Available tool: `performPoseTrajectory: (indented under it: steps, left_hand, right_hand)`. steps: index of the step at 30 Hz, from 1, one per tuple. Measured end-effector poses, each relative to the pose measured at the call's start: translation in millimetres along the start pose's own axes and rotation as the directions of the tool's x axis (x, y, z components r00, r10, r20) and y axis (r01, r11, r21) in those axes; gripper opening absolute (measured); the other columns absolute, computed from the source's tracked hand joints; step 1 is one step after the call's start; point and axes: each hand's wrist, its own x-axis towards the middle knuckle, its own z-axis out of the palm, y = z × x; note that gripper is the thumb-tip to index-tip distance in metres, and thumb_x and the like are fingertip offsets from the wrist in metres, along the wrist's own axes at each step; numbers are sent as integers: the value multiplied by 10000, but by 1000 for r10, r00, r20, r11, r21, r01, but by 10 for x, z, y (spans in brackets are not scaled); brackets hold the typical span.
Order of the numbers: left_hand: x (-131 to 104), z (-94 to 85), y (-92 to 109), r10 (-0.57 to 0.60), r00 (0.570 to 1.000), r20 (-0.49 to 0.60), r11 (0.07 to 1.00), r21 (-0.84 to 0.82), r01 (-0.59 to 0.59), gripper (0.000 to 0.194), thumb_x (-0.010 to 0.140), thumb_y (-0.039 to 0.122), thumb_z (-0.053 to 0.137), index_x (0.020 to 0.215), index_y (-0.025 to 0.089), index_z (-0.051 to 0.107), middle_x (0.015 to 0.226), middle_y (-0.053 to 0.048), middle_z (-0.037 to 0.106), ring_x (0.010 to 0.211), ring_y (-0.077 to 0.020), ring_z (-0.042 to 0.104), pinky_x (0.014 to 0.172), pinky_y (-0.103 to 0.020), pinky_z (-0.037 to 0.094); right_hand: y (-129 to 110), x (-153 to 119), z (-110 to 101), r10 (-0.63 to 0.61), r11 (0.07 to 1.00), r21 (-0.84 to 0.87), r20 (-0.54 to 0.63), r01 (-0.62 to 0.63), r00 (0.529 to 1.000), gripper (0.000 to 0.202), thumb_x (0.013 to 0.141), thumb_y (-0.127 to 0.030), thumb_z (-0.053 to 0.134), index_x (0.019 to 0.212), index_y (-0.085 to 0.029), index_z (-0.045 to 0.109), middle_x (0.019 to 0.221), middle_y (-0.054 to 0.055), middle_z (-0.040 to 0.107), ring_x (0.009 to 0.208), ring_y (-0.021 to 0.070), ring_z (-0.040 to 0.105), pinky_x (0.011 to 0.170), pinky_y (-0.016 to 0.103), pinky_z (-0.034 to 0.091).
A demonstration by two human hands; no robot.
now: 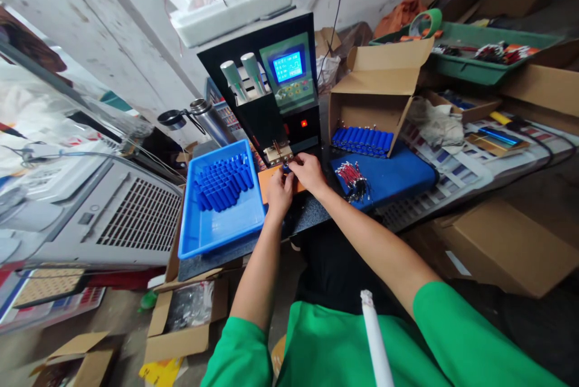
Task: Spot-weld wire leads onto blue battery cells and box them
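Observation:
My left hand (279, 191) and my right hand (309, 172) are closed together at the foot of a black spot welder (296, 97) with a lit blue screen. Between their fingertips is a small blue battery cell (286, 166), mostly hidden by the fingers. It sits right under the welder's two copper-coloured electrode pins (277, 148); whether they touch it I cannot tell. Beneath the hands lies an orange block (268, 179). To the left, a blue tray (217, 241) holds rows of blue cells (221, 185). On the right lies a bundle of red and black wire leads (353, 181).
An open cardboard box (380, 76) with more blue cells stands behind the leads, partly on a blue pad (400, 173). A steel flask (210, 122) stands behind the tray. A green tray (479, 67) is at the far right. A cigarette (376, 339) juts into the bottom view.

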Motion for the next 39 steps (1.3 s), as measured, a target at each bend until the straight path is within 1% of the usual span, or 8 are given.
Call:
performPoseTrajectory:
  steps: [10, 14, 20, 25, 34, 39]
  left_hand:
    - [-8, -4, 0, 5, 1000, 5, 1000, 27, -5, 207, 956, 281, 546, 1100, 181, 656, 998, -87, 716, 904, -228, 670, 817, -338, 502]
    - [-6, -2, -10, 5, 1000, 17, 1000, 13, -6, 214, 958, 287, 536, 1096, 176, 657, 989, -89, 717, 889, -225, 668, 806, -335, 509]
    - [-11, 7, -29, 8, 1000, 0, 1000, -7, -8, 205, 952, 288, 557, 1103, 193, 659, 980, -75, 712, 875, -212, 663, 801, -324, 507]
    - [-15, -3, -20, 7, 1000, 1, 1000, 2, -7, 199, 952, 300, 554, 1084, 199, 662, 946, -63, 705, 838, -199, 649, 770, -311, 495]
    - [-18, -2, -15, 13, 1000, -13, 1000, 20, -13, 183, 942, 286, 554, 1060, 193, 658, 928, -64, 699, 836, -203, 645, 772, -316, 487]
    - [-18, 0, -40, -34, 999, -4, 999, 18, 34, 167, 941, 322, 562, 1001, 196, 655, 834, -44, 671, 753, -185, 618, 728, -304, 477]
  right_hand:
    - [27, 13, 27, -5, 1000, 5, -15, 5, 1000, 154, 774, -302, 609, 693, -175, 642, 712, 6, 694, 687, 151, 586, 642, 247, 400]
    - [36, 16, 21, -10, 1000, 23, -3, 10, 1000, 168, 775, -316, 608, 691, -175, 643, 711, 4, 691, 687, 151, 582, 644, 250, 401]
    - [42, 8, 11, -21, 999, 27, 8, 21, 1000, 181, 775, -331, 609, 697, -172, 648, 699, 1, 681, 680, 150, 573, 635, 250, 393]
    - [46, 7, 11, -30, 999, 32, 5, 30, 1000, 183, 784, -328, 611, 697, -173, 654, 702, 1, 681, 679, 151, 578, 632, 253, 385]
    - [72, 10, 20, -24, 999, 36, 10, 24, 1000, 187, 791, -344, 619, 732, -174, 669, 723, 8, 696, 703, 158, 590, 646, 251, 401]
    - [66, -6, 8, -23, 998, 53, 24, 22, 999, 214, 805, -369, 619, 733, -170, 654, 732, 11, 690, 701, 152, 584, 648, 251, 402]
